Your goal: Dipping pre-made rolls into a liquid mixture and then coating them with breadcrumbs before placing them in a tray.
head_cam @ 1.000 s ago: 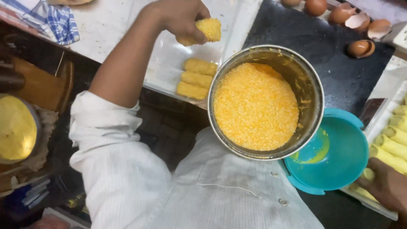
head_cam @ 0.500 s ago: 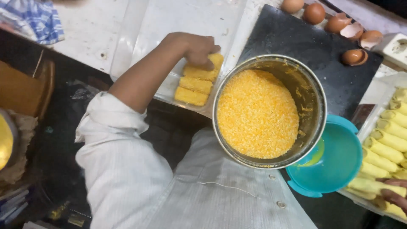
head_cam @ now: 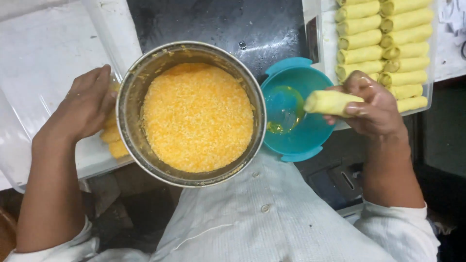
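Roll (head_cam: 332, 103) of pale yellow dough sits pinched in my right hand (head_cam: 374, 109), fingers wrapped around its far end, its near end hanging over the teal bowl (head_cam: 293, 140), which holds a little yellow liquid at the bottom. Just beyond that hand, a clear tray (head_cam: 429, 58) carries two columns of the same plain rolls (head_cam: 383, 36), packed side by side. Between my hands stands a round steel pot (head_cam: 126, 97) filled nearly to the brim with orange-yellow crumbs (head_cam: 196, 116); the bowl's rim touches the pot on the side toward my right hand. My left hand (head_cam: 82, 109) lies loosely curved, palm down, against the pot's outer wall, fingertips over a few crumb-coated pieces (head_cam: 114, 140) on a white tray (head_cam: 43, 68); whether it grips one I cannot tell. Beyond the pot the counter (head_cam: 218, 24) is dark and wet-looking. Below my hands are my white shirt (head_cam: 272, 218) and a dark, cluttered floor.
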